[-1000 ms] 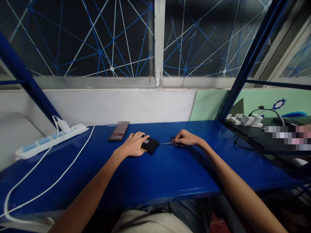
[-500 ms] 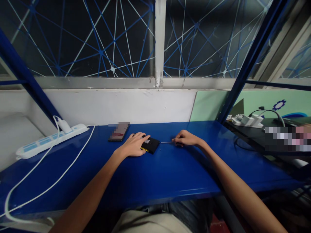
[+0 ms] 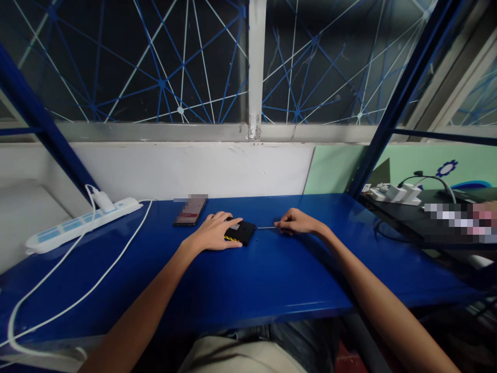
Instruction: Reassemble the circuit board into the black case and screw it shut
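A small black flat device with a yellow-striped label lies on the blue table. My left hand rests on top of it, fingers curled over its near edge, holding it down. My right hand pinches a thin metal tool that lies almost flat, its tip pointing left at the device's right edge. The tool's handle is hidden inside my fingers.
A dark phone lies just left of my left hand. A white power strip with a plugged charger and white cable sits at far left. Chargers and cables lie on a dark shelf at right. A wall and window stand behind.
My left hand has slid slightly right and covers more of the black device. The right hand and the tool stay almost where they were.
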`<state>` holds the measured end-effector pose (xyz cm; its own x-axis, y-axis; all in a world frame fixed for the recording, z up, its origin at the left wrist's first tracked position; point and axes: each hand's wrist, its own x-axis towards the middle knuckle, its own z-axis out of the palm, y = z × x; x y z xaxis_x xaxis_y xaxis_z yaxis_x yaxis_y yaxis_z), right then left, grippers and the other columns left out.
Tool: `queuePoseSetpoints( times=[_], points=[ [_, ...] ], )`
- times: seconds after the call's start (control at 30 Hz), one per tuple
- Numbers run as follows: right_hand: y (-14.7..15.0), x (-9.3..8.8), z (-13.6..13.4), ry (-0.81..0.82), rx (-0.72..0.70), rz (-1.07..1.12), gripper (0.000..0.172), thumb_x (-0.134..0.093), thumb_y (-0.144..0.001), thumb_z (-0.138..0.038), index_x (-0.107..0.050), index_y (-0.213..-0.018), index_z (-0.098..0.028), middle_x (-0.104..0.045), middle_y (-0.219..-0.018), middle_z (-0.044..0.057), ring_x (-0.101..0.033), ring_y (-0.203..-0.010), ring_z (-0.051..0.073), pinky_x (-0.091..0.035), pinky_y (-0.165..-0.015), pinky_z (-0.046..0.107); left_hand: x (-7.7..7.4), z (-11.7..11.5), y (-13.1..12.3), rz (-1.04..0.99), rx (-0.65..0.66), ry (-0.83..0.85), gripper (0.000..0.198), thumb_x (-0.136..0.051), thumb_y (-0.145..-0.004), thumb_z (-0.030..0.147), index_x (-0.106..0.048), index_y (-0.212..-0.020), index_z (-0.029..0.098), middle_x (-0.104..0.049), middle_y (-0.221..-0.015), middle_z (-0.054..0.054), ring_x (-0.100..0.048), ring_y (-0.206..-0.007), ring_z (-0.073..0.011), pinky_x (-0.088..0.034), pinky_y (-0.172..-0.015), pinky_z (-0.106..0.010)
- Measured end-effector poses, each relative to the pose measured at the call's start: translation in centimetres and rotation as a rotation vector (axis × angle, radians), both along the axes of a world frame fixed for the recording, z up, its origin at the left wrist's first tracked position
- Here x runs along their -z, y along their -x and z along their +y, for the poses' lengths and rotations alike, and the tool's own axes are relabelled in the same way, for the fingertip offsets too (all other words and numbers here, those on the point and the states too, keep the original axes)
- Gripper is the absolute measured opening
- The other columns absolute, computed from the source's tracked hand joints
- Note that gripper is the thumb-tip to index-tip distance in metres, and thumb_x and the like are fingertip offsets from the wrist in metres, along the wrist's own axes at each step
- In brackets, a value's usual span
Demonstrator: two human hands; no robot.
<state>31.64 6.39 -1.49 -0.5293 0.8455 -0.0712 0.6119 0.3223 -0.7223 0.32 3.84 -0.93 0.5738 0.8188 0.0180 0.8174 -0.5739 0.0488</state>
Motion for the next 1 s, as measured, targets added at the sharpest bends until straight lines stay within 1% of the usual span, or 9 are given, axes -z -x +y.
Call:
queuePoseSetpoints(
  times=[0.17, 0.27, 0.37, 0.53, 0.73, 0.9, 1.0],
  points=[
    [-0.01, -0.14, -0.21, 0.031, 0.007, 0.013, 0.049, -0.057, -0.081, -0.058, -0.067, -0.065, -0.012, -0.053, -0.049, -0.001, -0.040, -0.040, 0.007, -0.028, -0.040, 0.022, -0.47, -0.35, -0.33, -0.017, -0.016, 0.017, 0.085, -0.047, -0.073, 0.082, -0.043, -0.142, 0.033, -0.051, -0.127, -0.013, -0.048, -0.111, -0.0356, -0.035, -0.093, -0.046],
    [-0.02, -0.25, -0.31, 0.035, 0.001, 0.017, 0.049, -0.058, -0.080, -0.059, -0.066, -0.065, -0.013, -0.053, -0.049, 0.000, -0.041, -0.040, 0.007, -0.029, -0.040, 0.021, -0.58, -0.54, -0.56, -0.045, -0.025, 0.039, 0.087, -0.049, -0.069, 0.084, -0.046, -0.139, 0.032, -0.052, -0.121, -0.012, -0.050, -0.105, -0.0340, -0.036, -0.090, -0.044],
    [-0.05, -0.31, -0.33, 0.034, -0.005, 0.018, 0.048, -0.059, -0.079, -0.059, -0.065, -0.064, -0.013, -0.053, -0.049, 0.000, -0.041, -0.041, 0.007, -0.028, -0.039, 0.021, -0.44, -0.56, -0.64, -0.071, -0.017, 0.045, 0.087, -0.050, -0.068, 0.083, -0.047, -0.138, 0.032, -0.051, -0.119, -0.012, -0.050, -0.104, -0.0332, -0.038, -0.089, -0.042],
    [-0.06, -0.38, -0.33, 0.028, -0.013, 0.026, 0.047, -0.060, -0.077, -0.058, -0.064, -0.062, -0.014, -0.053, -0.049, 0.000, -0.040, -0.041, 0.007, -0.028, -0.039, 0.022, -0.20, -0.42, -0.51, -0.088, -0.027, 0.047, 0.085, -0.052, -0.067, 0.083, -0.048, -0.136, 0.032, -0.050, -0.120, -0.012, -0.050, -0.104, -0.0338, -0.040, -0.088, -0.043],
    [-0.04, -0.49, -0.36, 0.022, -0.018, 0.024, 0.045, -0.061, -0.077, -0.056, -0.063, -0.061, -0.014, -0.053, -0.049, -0.001, -0.039, -0.040, 0.007, -0.027, -0.040, 0.022, -0.29, -0.45, -0.60, -0.106, -0.021, 0.076, 0.088, -0.054, -0.064, 0.084, -0.050, -0.134, 0.031, -0.050, -0.121, -0.012, -0.052, -0.103, -0.0340, -0.042, -0.084, -0.041],
    [-0.15, -0.46, -0.31, 0.024, -0.029, 0.021, 0.044, -0.061, -0.077, -0.056, -0.065, -0.064, -0.014, -0.052, -0.049, -0.001, -0.042, -0.042, 0.008, -0.028, -0.041, 0.022, -0.41, -0.60, -0.82, -0.122, -0.006, 0.082, 0.088, -0.055, -0.063, 0.084, -0.051, -0.133, 0.029, -0.052, -0.119, -0.011, -0.053, -0.102, -0.0333, -0.043, -0.081, -0.040],
    [-0.27, -0.34, -0.13, 0.043, -0.052, 0.029, 0.042, -0.066, -0.073, -0.056, -0.068, -0.069, -0.014, -0.054, -0.053, -0.002, -0.042, -0.045, 0.008, -0.030, -0.044, 0.023, -0.49, -0.65, -0.89, -0.124, -0.007, 0.085, 0.088, -0.056, -0.064, 0.083, -0.052, -0.132, 0.028, -0.052, -0.119, -0.012, -0.053, -0.103, -0.0335, -0.043, -0.081, -0.039]
  ],
)
